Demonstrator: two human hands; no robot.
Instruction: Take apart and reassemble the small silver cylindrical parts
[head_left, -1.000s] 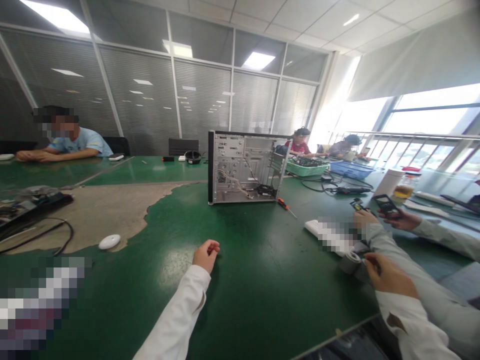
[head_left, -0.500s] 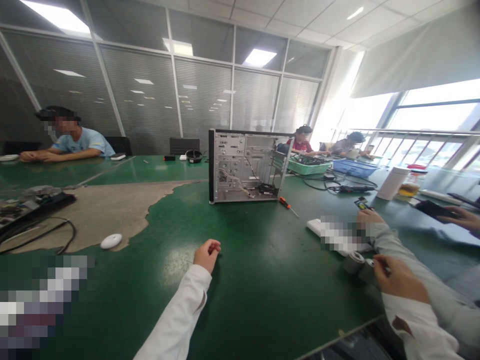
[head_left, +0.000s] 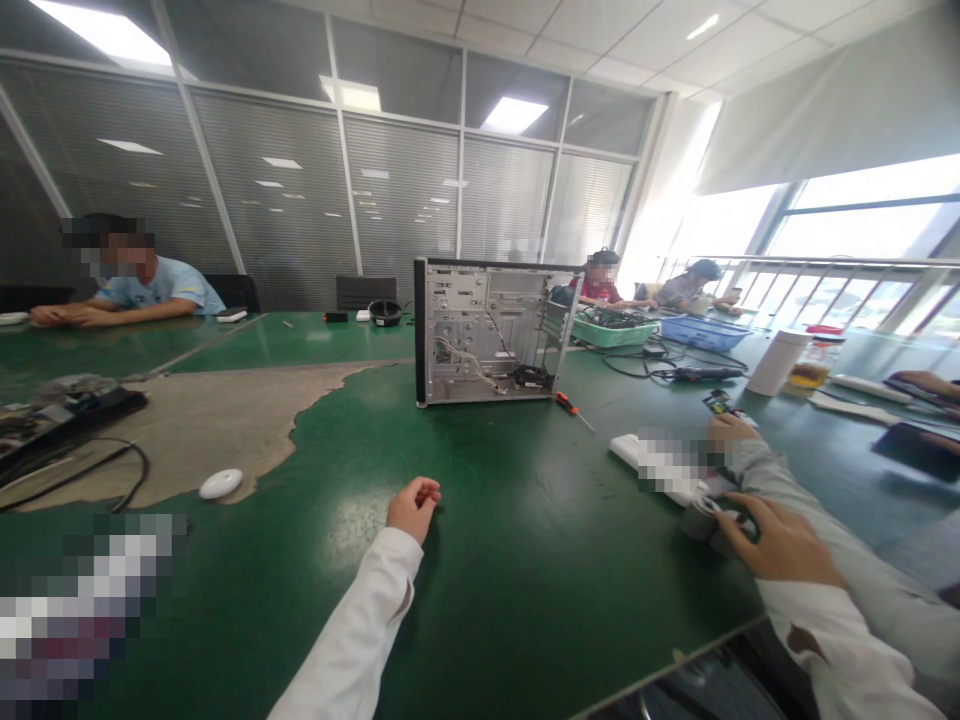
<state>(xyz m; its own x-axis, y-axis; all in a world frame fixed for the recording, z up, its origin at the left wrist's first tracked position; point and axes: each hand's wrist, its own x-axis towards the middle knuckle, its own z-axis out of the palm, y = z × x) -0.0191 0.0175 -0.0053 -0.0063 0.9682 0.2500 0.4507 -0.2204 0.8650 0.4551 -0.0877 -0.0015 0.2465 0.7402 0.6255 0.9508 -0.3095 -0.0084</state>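
White disc [head_left: 220, 484]: on the bench [head_left: 517, 590], left of the left grip;
Left grip [head_left: 412, 508]: fingers loosely curled, low over or on the bench; cannot tell whether it is fully closed; grey rolls well apart to its right;
Computer case [head_left: 495, 340]: upright, side open, beyond the left grip;
Screwdriver [head_left: 571, 408]: by the case's lower right corner;
White pack [head_left: 660, 470]: just beyond the rolls, partly blurred;
Grey rolls [head_left: 697, 522]: at the right grip's fingertips, partly covered;
Co-worker's hand [head_left: 731, 432]: beyond the right grip;
Right grip [head_left: 787, 540]: thumb and finger arched at the rolls; cannot tell whether closed on one
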